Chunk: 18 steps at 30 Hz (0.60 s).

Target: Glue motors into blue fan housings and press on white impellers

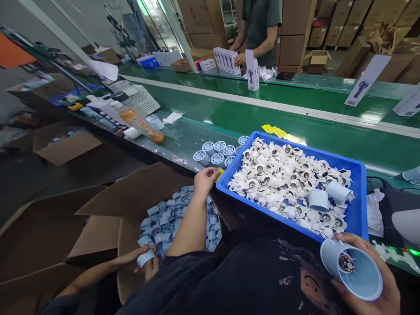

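My right hand [370, 267] is wrapped round a light blue plastic cylindrical housing [359, 275], its open end tilted towards me. A copper motor coil [347, 262] shows inside it. My left hand [205, 181] is at the left corner of a blue tray [359, 192], thumb and fingers pinched on a small yellow label [220, 173]. Many white fan impellers [272, 170] fill the tray, and two blue housings [319, 200] lie on top of them. Just beyond my left hand, several blue housings [217, 158] stand on the bench.
A cardboard box [131, 236] of blue housings [164, 223] stands at lower left; another person's hands [147, 261] hold one there. Yellow labels [282, 134] lie behind the tray. White product boxes [366, 81] stand on the green conveyor [229, 107]. Across it, a person [262, 30] handles boxes.
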{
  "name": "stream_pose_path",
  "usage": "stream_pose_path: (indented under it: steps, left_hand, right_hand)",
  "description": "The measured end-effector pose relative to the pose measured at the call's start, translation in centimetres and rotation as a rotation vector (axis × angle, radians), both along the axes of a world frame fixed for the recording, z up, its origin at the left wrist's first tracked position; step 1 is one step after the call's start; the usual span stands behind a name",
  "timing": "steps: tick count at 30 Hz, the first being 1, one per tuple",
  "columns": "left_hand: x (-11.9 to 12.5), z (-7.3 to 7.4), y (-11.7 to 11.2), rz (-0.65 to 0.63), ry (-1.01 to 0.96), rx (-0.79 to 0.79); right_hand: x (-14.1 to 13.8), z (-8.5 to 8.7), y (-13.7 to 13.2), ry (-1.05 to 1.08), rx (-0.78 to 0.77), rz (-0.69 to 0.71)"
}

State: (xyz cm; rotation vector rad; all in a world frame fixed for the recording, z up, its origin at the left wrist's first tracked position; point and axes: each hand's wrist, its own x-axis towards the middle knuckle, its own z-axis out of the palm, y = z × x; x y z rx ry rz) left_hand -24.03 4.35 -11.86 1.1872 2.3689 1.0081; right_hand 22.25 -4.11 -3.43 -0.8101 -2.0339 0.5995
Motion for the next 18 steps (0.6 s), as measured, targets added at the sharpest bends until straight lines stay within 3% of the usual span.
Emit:
stream_pose_path:
  steps: [3,8,11,15,17,18]
  left_hand:
    - [1.0,-1.1,0.9,-0.055,0.026,0.102]
    - [1.2,-1.1,1.1,-0.066,0.103,0.372]
    - [0.7,-0.1,0.2,0.059,0.158,0.617]
    - [2.2,2.7,-1.2,0.207,0.203,0.998]
    - [5.1,4.3,-1.8,0.061,0.152,1.104]
    - [7.0,5.1,-2.1,-0.129,0.091,1.082]
  right_hand:
    - [-0.6,0.7,0.0,0.023,0.047,0.015]
    - [-0.8,1.2,-0.4,0.034,0.049,-0.009]
    - [-0.4,1.0,-0.5,0.052,0.022,-0.042]
    - [-1.0,0.3,-0.1,0.044,-0.018,-0.092]
    - [-2.2,0.0,0.5,0.057,-0.06,-0.137]
    - [-3.0,-0.1,0.9,0.087,-0.09,-0.156]
